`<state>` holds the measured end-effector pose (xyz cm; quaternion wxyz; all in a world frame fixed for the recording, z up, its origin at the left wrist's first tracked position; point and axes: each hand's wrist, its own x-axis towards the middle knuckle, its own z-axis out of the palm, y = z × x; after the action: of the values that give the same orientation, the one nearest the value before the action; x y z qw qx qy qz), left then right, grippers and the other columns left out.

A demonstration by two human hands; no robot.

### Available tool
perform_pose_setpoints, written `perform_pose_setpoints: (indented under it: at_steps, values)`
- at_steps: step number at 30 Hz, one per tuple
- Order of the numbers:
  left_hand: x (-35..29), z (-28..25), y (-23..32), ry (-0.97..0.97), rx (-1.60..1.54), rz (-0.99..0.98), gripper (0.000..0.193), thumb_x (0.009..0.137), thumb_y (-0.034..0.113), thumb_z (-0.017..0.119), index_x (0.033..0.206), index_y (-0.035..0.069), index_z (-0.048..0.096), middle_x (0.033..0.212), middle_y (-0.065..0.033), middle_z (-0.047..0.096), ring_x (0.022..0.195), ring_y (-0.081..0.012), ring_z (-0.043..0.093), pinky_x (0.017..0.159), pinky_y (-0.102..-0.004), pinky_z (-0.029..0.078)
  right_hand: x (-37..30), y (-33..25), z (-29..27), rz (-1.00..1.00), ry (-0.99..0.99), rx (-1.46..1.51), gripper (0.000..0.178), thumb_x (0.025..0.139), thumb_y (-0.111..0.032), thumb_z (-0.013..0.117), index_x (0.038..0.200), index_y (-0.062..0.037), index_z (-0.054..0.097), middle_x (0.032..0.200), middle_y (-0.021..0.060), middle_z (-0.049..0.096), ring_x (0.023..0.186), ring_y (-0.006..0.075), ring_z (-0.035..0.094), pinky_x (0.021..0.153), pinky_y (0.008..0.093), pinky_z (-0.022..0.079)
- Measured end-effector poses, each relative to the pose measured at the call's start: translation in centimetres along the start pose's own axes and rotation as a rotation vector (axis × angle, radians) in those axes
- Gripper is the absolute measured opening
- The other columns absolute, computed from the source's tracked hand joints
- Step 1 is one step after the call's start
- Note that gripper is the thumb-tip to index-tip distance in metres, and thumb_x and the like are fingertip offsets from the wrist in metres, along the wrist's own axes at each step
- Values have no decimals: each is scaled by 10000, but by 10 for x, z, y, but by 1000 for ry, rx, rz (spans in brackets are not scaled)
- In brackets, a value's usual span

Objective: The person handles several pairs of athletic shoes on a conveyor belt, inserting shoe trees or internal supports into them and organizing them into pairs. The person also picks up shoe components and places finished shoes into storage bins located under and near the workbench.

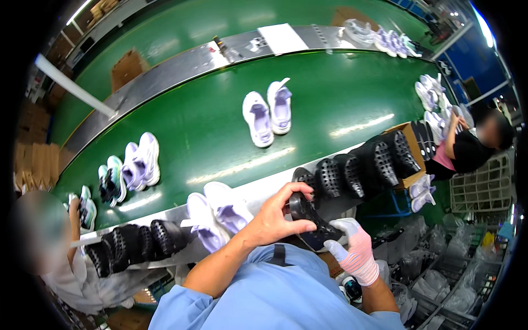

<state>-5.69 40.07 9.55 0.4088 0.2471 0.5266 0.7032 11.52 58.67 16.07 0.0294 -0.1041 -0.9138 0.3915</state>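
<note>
In front of my body is a black plastic shoe-shaped piece (305, 215), tilted between both hands. My bare left hand (278, 215) closes on its upper end, fingers over the far side and thumb across the near side. My right hand (355, 250), in a pink striped glove with pale fingertips, grips the lower end. Its fingers partly hide that end. Just beyond my hands stands a row of black perforated shoe-shaped pieces (329, 179). To the left of my left hand, a pair of white and lilac sneakers (231, 209) rests at the bench edge.
Another white and lilac pair (257, 118) lies on the green belt (203, 132). More sneakers (144, 162) sit farther left, above black perforated pieces (137, 242). A cardboard box (410, 151) stands at right. Co-workers sit at both sides. Racks with plastic bags (434, 283) fill the lower right.
</note>
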Motion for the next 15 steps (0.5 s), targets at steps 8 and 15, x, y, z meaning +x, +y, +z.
perform_pose_setpoints:
  at_steps: [8, 15]
  values:
    - [-87, -58, -2, 364, 334, -345, 760, 785, 97, 901, 1429, 40, 502, 1120, -120, 660, 968, -211, 667, 861, -342, 554, 28, -14, 102, 246, -448, 95, 375, 927, -355, 743, 906, 5, 639, 824, 259, 670, 844, 449, 677, 749, 497, 541]
    - [-96, -137, -70, 404, 1321, -185, 307, 821, 134, 731, 1065, -47, 682, 956, -267, 696, 936, -454, 676, 873, -516, 531, 69, -24, 176, 196, -673, -253, 497, 927, -497, 632, 951, -8, 719, 957, 263, 724, 963, 456, 698, 876, 499, 557]
